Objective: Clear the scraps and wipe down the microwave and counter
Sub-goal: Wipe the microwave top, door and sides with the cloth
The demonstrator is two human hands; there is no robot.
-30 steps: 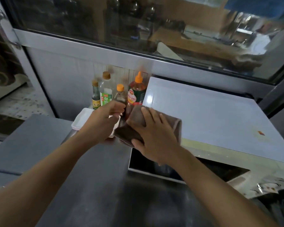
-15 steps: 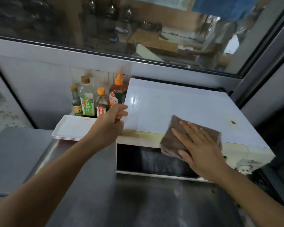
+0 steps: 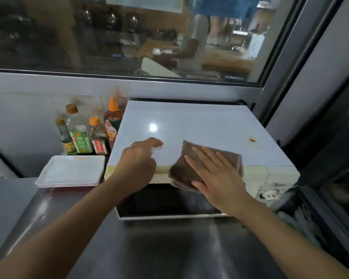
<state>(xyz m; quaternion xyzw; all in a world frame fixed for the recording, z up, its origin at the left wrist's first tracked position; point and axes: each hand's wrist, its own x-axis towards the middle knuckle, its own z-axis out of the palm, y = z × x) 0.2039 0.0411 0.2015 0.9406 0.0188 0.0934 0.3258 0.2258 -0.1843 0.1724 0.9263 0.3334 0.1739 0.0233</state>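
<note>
1. Stack of white trays (image 3: 71,172) at 9 o'clock on the steel counter (image 3: 169,248), sauce bottles (image 3: 85,135) right behind.
2. Left hand (image 3: 138,163) resting on the microwave (image 3: 199,127) top's front-left edge, fingers curled under, gripping nothing that can be made out.
3. Right hand (image 3: 214,176) at 3 o'clock from the left, flat, fingers straight and slightly spread, pressing the brown cloth (image 3: 191,168) over the front edge.

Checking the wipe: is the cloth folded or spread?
Folded: layered edges show on the brown cloth under the flat right hand.
</note>
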